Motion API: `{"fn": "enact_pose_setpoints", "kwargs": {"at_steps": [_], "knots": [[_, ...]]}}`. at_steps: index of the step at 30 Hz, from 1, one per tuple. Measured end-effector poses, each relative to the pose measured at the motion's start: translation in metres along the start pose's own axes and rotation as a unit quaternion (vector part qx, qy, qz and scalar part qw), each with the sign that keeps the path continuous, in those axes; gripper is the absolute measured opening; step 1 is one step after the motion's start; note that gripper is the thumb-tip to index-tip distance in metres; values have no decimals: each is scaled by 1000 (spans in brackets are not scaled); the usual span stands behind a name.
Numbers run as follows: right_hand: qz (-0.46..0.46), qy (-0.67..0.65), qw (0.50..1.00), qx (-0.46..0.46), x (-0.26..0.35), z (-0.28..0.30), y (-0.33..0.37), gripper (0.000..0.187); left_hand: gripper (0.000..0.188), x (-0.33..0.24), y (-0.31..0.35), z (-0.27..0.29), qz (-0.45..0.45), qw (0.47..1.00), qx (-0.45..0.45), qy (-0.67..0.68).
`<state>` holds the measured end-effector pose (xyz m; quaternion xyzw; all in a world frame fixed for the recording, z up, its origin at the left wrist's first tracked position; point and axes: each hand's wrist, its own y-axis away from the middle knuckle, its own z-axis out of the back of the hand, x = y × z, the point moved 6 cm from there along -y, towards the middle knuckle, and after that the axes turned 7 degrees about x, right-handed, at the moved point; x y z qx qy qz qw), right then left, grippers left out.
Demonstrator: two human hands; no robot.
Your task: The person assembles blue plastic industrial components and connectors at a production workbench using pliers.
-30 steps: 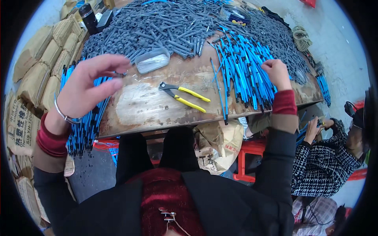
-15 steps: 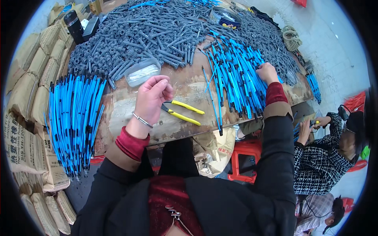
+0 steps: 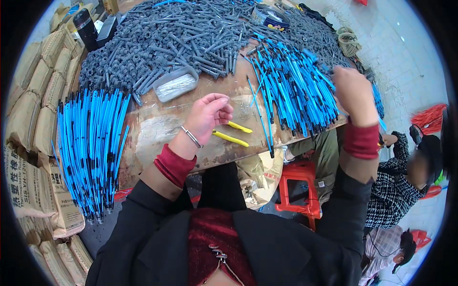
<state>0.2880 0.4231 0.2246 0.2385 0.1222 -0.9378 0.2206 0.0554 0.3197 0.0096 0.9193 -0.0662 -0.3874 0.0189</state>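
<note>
My left hand point(image 3: 210, 115) hovers over the table near its front edge, fingers curled and thumb laid against them. Whatever it pinches, if anything, is too small to see. Beneath it lie yellow-handled pliers point(image 3: 231, 137), their jaws hidden by the hand. My right hand point(image 3: 355, 95) is raised at the right end of a spread of blue strips with black fittings point(image 3: 296, 90). Motion smears its fingers, and their tips are partly hidden. A clear plastic box point(image 3: 176, 85) of thin whitish pins or sticks stands beyond my left hand.
Grey plastic plugs point(image 3: 162, 43) are heaped across the back. Another blue strip bundle point(image 3: 93, 148) overhangs the table's left edge. A round tin point(image 3: 270, 18) and black flask point(image 3: 86, 29) stand behind. Paper sacks point(image 3: 36, 186) line the left; a red stool point(image 3: 298, 190) and co-workers are right.
My right hand has moved right, off the middle of the blue strips toward their right end. My left hand has shifted right, above the pliers, still curled. The view has shifted slightly.
</note>
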Motion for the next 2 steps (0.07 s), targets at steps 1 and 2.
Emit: {"fn": "enact_pose_setpoints", "kwargs": {"at_steps": [1, 2], "knots": [[1, -62, 997, -39, -1, 16, 8, 17, 13, 0, 1, 3, 8, 1000, -4, -4], [-2, -120, 990, -78, -6, 39, 21, 19, 16, 1, 1, 2, 9, 1000, 3, -1]]}}
